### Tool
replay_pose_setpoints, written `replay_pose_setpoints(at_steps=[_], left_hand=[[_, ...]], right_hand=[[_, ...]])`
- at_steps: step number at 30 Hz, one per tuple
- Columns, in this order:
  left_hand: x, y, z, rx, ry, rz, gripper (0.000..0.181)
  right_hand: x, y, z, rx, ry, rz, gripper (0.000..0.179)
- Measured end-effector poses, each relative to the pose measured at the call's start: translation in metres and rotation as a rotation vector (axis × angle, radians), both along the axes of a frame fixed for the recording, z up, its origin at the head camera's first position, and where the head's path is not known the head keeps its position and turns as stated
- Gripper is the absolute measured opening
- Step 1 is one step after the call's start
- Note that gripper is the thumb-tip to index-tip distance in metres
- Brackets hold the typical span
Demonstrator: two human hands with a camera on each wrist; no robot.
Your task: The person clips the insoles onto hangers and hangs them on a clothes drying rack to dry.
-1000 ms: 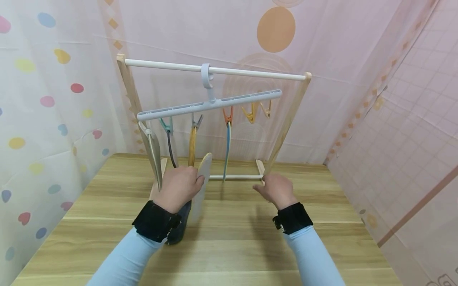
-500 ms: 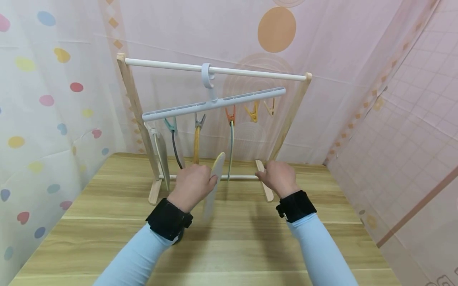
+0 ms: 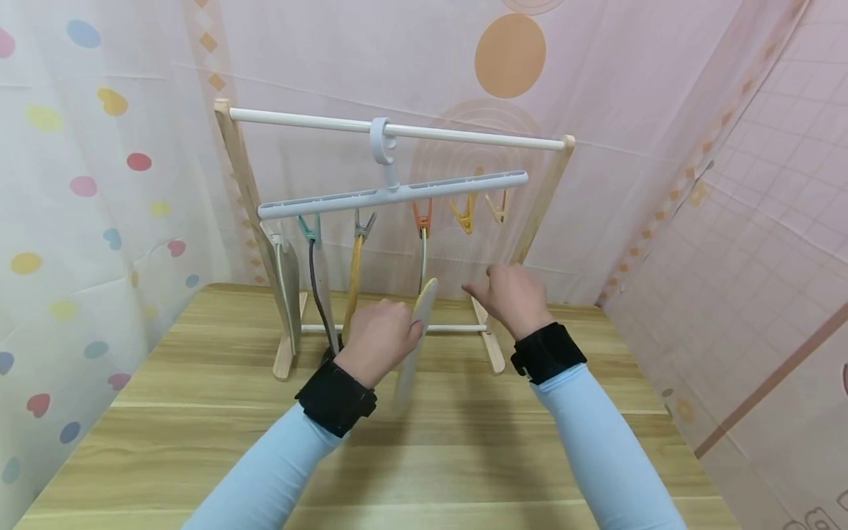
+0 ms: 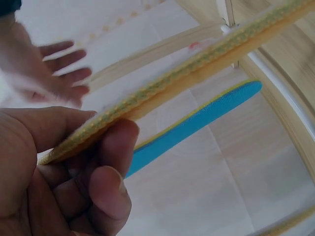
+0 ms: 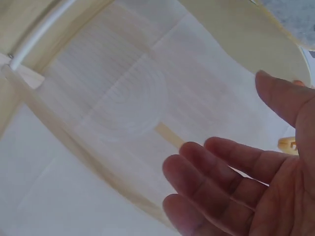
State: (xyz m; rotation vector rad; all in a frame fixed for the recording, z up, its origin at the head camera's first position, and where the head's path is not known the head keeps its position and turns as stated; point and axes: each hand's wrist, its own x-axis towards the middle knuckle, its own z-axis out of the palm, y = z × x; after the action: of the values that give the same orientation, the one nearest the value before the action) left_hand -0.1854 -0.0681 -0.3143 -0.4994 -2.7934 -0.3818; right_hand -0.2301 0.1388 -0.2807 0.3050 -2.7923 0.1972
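Note:
My left hand (image 3: 380, 342) pinches a thin insole (image 4: 187, 73), greyish with a yellow edge, between thumb and fingers. The insole stands on edge below the hanger (image 3: 351, 199). Beyond it in the left wrist view is a blue insole (image 4: 206, 113); in the head view this one hangs edge-on from an orange-red clip (image 3: 422, 221). My right hand (image 3: 517, 298) is raised near the rack's right leg, its fingers spread and holding nothing in the right wrist view. Closest to it on the hanger are a yellow clip (image 3: 465, 217) and a cream clip (image 3: 497, 210), both bare.
The hanger hooks over the white top bar (image 3: 291, 118) of a wooden rack and tilts, left end lower. Further left hang several flat insole-like pieces, including a dark one (image 3: 318, 287) and a yellow-brown one (image 3: 353, 283). The rack stands on a wooden table (image 3: 199, 442), with curtains behind.
My left hand has moved rightward with the insole, past the yellow-brown piece to in front of the blue one. My right hand has risen. The hanger has swung slightly.

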Motion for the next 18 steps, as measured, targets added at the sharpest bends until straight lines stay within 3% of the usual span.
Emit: replay_pose_setpoints(at_steps=[3,18], left_hand=[[-0.004,0.007,0.001,0.021,0.007,0.002,0.042],[-0.028,0.027,0.005,0.018,0.027,0.069,0.052]], right_hand=[[-0.005,-0.002,0.010,0.013,0.072,0.001,0.052],[-0.027,-0.023,0.054,-0.023,0.241,-0.003,0.061]])
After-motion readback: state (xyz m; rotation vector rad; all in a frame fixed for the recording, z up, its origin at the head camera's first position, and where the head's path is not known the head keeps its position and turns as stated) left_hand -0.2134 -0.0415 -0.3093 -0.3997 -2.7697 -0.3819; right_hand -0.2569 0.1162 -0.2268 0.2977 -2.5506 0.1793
